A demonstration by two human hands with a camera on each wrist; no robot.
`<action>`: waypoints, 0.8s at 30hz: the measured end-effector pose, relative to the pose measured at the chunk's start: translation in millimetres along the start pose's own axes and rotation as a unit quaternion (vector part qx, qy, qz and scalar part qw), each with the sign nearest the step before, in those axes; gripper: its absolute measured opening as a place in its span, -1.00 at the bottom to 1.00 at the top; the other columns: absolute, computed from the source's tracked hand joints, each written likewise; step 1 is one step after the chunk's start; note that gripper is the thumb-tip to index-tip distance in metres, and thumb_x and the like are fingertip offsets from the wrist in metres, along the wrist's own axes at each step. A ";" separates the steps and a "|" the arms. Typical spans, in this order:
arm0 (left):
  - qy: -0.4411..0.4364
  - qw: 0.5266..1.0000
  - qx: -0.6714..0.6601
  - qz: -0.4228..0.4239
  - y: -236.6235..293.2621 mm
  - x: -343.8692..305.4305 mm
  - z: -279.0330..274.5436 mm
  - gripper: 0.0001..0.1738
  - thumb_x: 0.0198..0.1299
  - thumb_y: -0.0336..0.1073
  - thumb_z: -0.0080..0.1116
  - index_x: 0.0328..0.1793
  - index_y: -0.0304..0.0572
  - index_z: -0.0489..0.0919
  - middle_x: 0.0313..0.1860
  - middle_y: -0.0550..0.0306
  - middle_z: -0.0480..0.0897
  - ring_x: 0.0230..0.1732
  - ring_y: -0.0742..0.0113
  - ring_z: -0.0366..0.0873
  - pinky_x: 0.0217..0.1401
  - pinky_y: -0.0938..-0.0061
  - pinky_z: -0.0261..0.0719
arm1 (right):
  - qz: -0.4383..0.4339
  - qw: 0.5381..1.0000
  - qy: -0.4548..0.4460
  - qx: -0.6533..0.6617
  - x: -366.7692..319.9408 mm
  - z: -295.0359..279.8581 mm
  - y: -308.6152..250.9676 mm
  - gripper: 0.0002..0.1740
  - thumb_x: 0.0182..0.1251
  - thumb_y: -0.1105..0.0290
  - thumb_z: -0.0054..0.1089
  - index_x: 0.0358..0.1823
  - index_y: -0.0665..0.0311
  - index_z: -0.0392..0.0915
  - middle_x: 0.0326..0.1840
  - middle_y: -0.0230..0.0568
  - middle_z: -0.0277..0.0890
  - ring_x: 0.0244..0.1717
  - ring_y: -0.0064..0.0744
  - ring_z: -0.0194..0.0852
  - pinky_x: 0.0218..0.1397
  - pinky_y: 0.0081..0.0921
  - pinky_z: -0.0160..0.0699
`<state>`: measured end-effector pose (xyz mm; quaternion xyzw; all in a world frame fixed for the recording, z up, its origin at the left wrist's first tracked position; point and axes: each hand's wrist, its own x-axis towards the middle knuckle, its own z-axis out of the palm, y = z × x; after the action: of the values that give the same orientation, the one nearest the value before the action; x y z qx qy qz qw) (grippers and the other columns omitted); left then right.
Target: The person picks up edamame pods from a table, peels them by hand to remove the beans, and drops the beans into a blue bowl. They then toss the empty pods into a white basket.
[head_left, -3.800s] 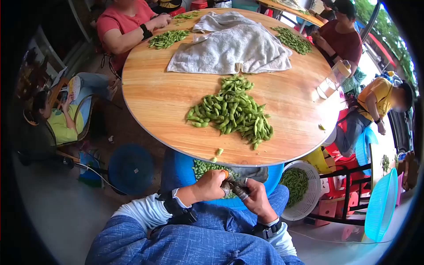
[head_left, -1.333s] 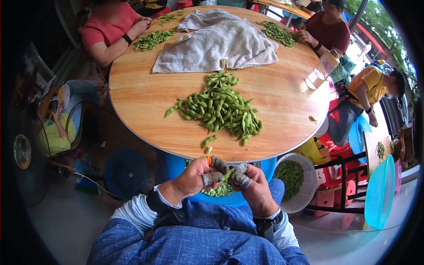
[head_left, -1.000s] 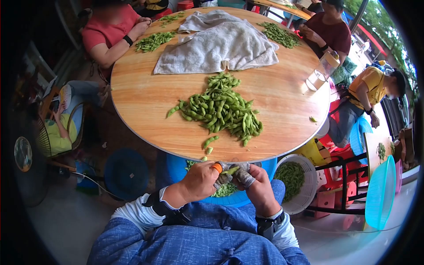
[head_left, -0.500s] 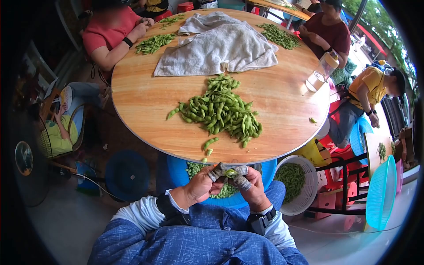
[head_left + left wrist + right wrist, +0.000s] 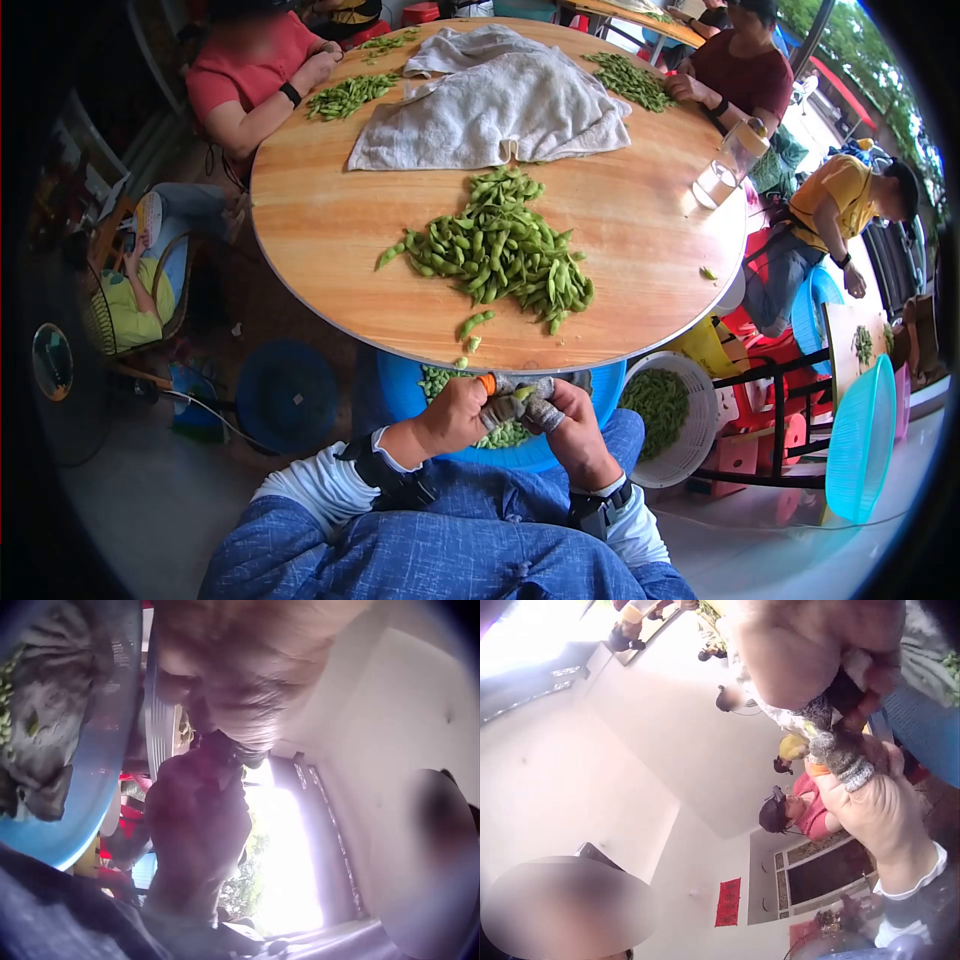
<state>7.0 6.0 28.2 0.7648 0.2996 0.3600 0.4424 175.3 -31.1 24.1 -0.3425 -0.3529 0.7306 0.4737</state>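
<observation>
My left hand (image 5: 452, 414) and right hand (image 5: 582, 432) meet over the near side of a blue tub (image 5: 402, 388), below the table edge. Their fingertips, wrapped in grey knit covers, pinch a green soybean pod (image 5: 522, 394) between them; most of it is hidden by the fingers. An orange band (image 5: 487, 384) circles a left finger. Shelled green beans (image 5: 505, 435) lie in the tub under the hands. The right wrist view shows the left hand (image 5: 877, 814) with its covered fingertips against those of the right. In the left wrist view the right hand (image 5: 199, 814) is dark against the light.
A pile of pods (image 5: 500, 250) lies on the round wooden table (image 5: 330, 240), with a few loose ones near its front edge. Behind it spreads a white cloth (image 5: 490, 115). A white basket (image 5: 708, 425) of pods stands at the right. Several people sit around.
The view has shifted since the oldest frame, and a loose pod now lies by the table's front edge. Over the last second the hands turn the pod, and less of it shows now.
</observation>
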 end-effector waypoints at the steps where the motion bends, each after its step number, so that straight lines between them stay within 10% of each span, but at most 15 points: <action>1: 0.004 0.998 -0.064 -0.028 1.9 0.3 0.4 -0.77 0.09 -0.27 0.04 -0.26 -0.32 0.46 -0.50 0.09 0.52 -0.50 0.28 0.46 -0.43 0.47 0.41 | -0.021 1.000 0.006 0.004 0.3 5.8 -3.1 -0.76 0.14 0.43 0.10 -0.17 0.37 0.43 -0.25 -0.37 0.47 -0.24 -0.63 0.37 -0.13 -0.68 0.33; 11: -0.022 0.819 -0.499 -0.281 -4.6 -2.9 -1.4 -0.81 0.20 -0.26 -0.08 -0.20 -0.24 0.42 -0.51 0.34 0.42 -0.56 0.70 0.25 -0.55 0.74 0.22 | -0.194 0.898 0.037 -0.394 1.9 10.5 -20.8 -0.78 -0.01 0.60 0.10 -0.26 0.39 0.45 -0.40 -0.11 0.46 -0.36 -0.30 0.46 -0.28 -0.54 0.39; 14: -0.025 0.937 -0.303 -0.170 -6.7 1.8 7.0 -0.85 0.15 -0.39 -0.06 -0.17 -0.29 0.40 -0.45 0.34 0.43 -0.48 0.69 0.28 -0.46 0.74 0.28 | -0.192 0.891 0.054 -0.408 1.7 12.0 -22.7 -0.77 -0.08 0.63 0.11 -0.30 0.38 0.46 -0.44 -0.05 0.44 -0.40 -0.23 0.46 -0.34 -0.51 0.39; 19: -0.054 0.936 -0.272 -0.217 -6.6 0.3 0.3 -0.81 0.06 -0.52 -0.08 -0.16 -0.33 0.41 -0.41 0.35 0.43 -0.43 0.66 0.29 -0.40 0.71 0.31 | -0.161 0.916 0.046 -0.364 1.6 11.1 -16.4 -0.73 -0.17 0.68 0.06 -0.32 0.39 0.46 -0.45 -0.06 0.44 -0.40 -0.17 0.45 -0.35 -0.46 0.39; 24: -0.024 0.921 -0.289 -0.261 -15.3 -4.8 9.1 -0.70 -0.06 -0.59 -0.16 -0.13 -0.34 0.41 -0.42 0.35 0.42 -0.43 0.64 0.29 -0.39 0.68 0.31 | -0.216 0.835 0.018 -0.505 3.7 7.3 -10.8 -0.75 -0.27 0.68 0.05 -0.41 0.40 0.43 -0.50 -0.01 0.39 -0.45 -0.01 0.39 -0.40 -0.39 0.37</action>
<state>9.6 4.7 10.0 0.5066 0.3607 0.2847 0.7295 172.9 -25.8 36.4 -0.4626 -0.7292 0.3235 0.3868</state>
